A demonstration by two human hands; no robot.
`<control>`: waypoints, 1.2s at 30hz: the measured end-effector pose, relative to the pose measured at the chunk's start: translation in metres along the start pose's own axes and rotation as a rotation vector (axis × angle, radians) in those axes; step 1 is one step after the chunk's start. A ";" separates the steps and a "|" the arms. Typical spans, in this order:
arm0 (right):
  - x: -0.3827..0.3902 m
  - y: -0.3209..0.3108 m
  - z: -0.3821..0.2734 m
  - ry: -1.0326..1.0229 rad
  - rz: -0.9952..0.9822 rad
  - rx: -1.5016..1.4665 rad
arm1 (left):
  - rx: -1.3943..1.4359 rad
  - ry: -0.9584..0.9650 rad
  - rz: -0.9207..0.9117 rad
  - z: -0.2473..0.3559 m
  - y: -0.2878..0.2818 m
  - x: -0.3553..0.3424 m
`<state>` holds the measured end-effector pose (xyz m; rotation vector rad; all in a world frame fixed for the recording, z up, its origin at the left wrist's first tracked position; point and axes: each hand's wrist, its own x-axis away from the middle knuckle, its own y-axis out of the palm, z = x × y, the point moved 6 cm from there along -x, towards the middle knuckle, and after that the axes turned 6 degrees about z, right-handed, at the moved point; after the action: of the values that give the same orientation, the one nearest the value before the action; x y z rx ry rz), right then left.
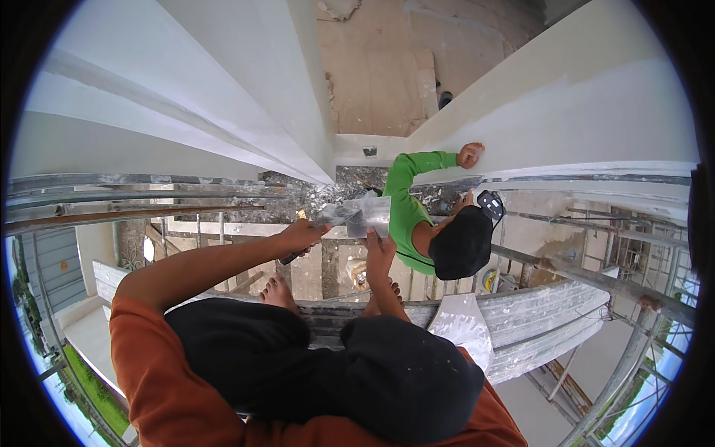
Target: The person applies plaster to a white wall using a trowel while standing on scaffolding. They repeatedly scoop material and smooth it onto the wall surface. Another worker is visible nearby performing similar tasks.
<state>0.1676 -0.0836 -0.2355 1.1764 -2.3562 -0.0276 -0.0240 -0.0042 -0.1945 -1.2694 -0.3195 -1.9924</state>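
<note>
My left hand point(300, 236) is closed around a scraper point(337, 214) with a dark handle; its pale, smeared blade reaches to the right. The blade overlaps the left side of a flat, grey rectangular plate point(370, 214), and I cannot tell whether they are pressed together. Gripping the plate's near edge is my right hand point(380, 252), its fingers partly hidden. Both hands are held out in front of my bent knees, above the scaffold platform.
Just right of the plate, a co-worker in a green sleeve point(406, 182) and black cap point(463, 242) has one hand point(470, 155) at the white wall point(551, 112). Scaffold pipes point(134, 195) run along both sides. Paint-spattered planks point(536, 320) lie beside me, with a lower level visible through gaps.
</note>
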 end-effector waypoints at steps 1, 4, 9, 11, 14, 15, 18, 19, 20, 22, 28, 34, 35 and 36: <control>0.000 0.000 -0.001 -0.004 0.009 -0.004 | 0.022 -0.001 0.021 -0.001 -0.003 -0.002; -0.007 0.007 0.000 -0.038 0.005 0.000 | 0.060 0.014 0.050 0.000 0.000 -0.006; -0.002 0.001 0.006 -0.013 -0.041 0.057 | 0.090 0.023 0.073 -0.004 0.008 -0.009; 0.005 0.010 -0.008 -0.010 -0.035 0.016 | 0.127 0.007 0.077 0.000 0.002 -0.010; -0.006 0.012 -0.006 -0.023 -0.044 -0.003 | 0.128 0.037 0.004 0.012 0.017 -0.001; -0.005 0.008 0.000 -0.015 -0.059 0.019 | 0.130 0.011 0.041 0.013 0.020 0.004; 0.001 0.001 0.004 -0.006 -0.044 0.032 | 0.133 0.064 0.131 0.005 0.012 -0.010; 0.008 0.011 -0.010 -0.013 -0.009 0.000 | 0.177 0.062 0.087 0.009 0.009 -0.009; 0.010 0.015 -0.018 -0.021 0.032 -0.032 | 0.180 0.065 0.093 0.014 0.009 -0.006; 0.001 0.016 -0.016 -0.029 -0.001 -0.045 | 0.190 0.066 0.113 0.023 0.012 0.002; -0.004 0.011 -0.014 -0.030 -0.024 -0.104 | -0.148 0.154 0.088 0.038 0.012 0.016; -0.009 0.006 -0.013 -0.004 -0.118 0.049 | -0.163 0.159 0.113 0.034 0.002 0.014; -0.009 0.009 -0.012 0.013 -0.178 0.114 | -0.163 0.157 0.106 0.031 0.003 0.015; -0.011 0.007 -0.013 0.029 -0.190 0.115 | -0.164 0.155 0.099 0.028 0.004 0.017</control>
<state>0.1734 -0.0683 -0.2267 1.4428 -2.2385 0.0601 -0.0064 0.0015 -0.1672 -1.1961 -0.0184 -2.0503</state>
